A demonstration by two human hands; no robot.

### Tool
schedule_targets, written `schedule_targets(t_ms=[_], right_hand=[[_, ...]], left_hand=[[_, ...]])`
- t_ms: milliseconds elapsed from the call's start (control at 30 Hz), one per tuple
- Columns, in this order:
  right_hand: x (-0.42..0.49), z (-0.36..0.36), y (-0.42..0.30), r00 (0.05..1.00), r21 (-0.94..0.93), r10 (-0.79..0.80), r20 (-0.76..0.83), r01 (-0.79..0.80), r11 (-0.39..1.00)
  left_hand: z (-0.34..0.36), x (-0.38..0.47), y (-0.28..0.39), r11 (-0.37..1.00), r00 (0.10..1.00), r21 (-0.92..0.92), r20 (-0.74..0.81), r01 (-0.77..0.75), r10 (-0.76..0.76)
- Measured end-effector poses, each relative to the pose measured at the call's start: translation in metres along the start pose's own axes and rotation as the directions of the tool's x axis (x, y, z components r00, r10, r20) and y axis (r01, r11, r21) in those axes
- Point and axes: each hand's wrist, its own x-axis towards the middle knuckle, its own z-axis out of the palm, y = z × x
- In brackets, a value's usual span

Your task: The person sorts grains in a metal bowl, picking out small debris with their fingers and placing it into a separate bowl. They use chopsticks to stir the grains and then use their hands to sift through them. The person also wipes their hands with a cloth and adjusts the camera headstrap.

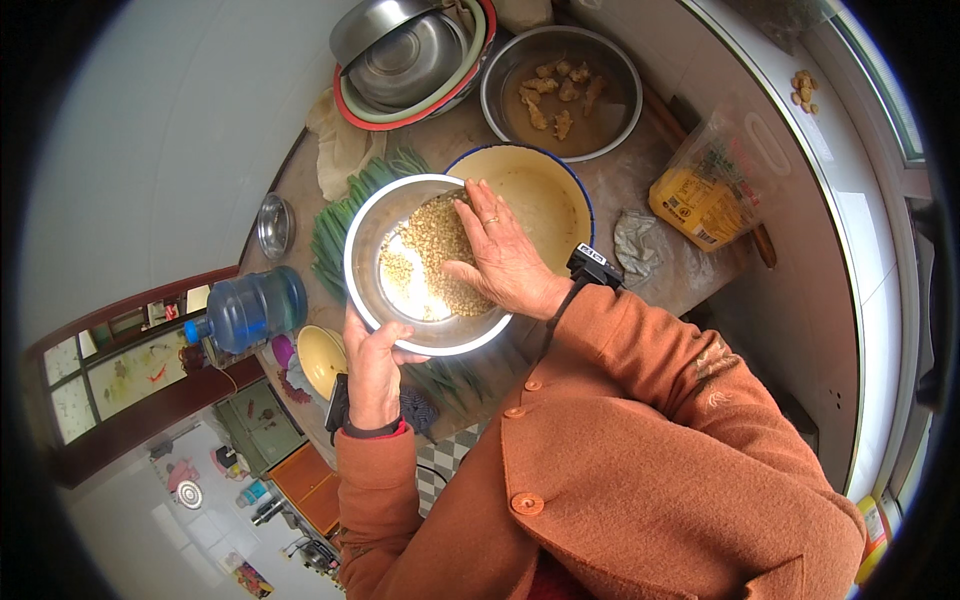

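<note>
My left hand grips the near left rim of a stainless steel bowl, thumb over the edge. Small pale grains or seeds lie in the bowl, in water or under a bright glare; I cannot tell which. My right hand reaches over the right side, its fingers spread flat above or against the grains and the far rim. Whether it holds any grains is hidden. The bowl is held over a cream enamel basin with a blue rim and beside green leafy stalks.
A steel basin holds ginger-like roots in water. Stacked basins stand at the back left. A blue water jug, a yellow bowl and a steel lid or dish are left; crumpled plastic and a yellow-labelled package are right.
</note>
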Motion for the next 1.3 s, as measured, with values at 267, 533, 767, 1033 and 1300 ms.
schedule_targets(t_ms=[267,533,767,1033,1300], right_hand=[[-0.0001,-0.0018,-0.0002,1.000,0.013,0.009,0.017,-0.010,1.000],[0.0000,-0.0007,0.0005,1.000,0.012,0.010,0.014,-0.010,1.000],[-0.0007,-0.0002,0.0006,1.000,-0.002,0.015,0.011,-0.015,1.000],[-0.0008,0.0003,0.0003,1.000,0.007,0.022,0.014,-0.022,1.000],[-0.0009,0.0013,0.0005,0.999,0.023,0.034,0.022,-0.035,0.999]], left_hand=[[0.0001,0.0002,-0.0009,1.000,1.000,-0.003,0.007,-0.005,0.005],[0.0020,-0.0016,0.0016,1.000,1.000,0.000,0.003,-0.002,0.002],[0.0016,-0.0023,0.0031,1.000,1.000,0.014,0.005,-0.001,0.001],[0.0023,-0.0021,0.0047,0.999,1.000,0.032,-0.004,-0.008,0.008],[0.0035,-0.0021,0.0066,0.999,1.000,0.046,-0.007,-0.011,0.011]])
